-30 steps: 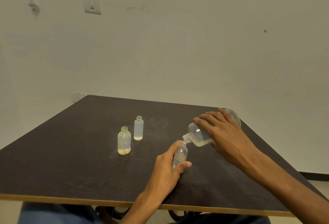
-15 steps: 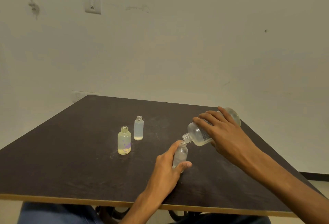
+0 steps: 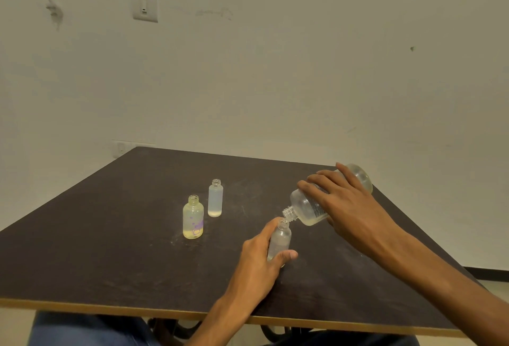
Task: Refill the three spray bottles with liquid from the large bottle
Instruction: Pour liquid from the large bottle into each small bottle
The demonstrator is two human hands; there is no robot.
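My right hand (image 3: 348,205) grips the large clear bottle (image 3: 308,208), tipped nearly flat with its open neck pointing down-left. The neck sits just over the mouth of a small frosted bottle (image 3: 281,238) that stands upright on the table, held by my left hand (image 3: 260,266) around its body. Two other small uncapped bottles stand to the left: a yellowish one (image 3: 193,217) with a little yellow liquid at the bottom, and behind it a slim frosted one (image 3: 215,198) with a little liquid at its base.
The dark table (image 3: 110,235) has a pale wooden edge running along the front. Its right edge lies close behind the large bottle. A plain white wall with a switch plate (image 3: 145,8) stands behind. No caps or spray heads are in sight.
Almost nothing has moved. The large bottle stays tipped over the small bottle's mouth, raised very slightly.
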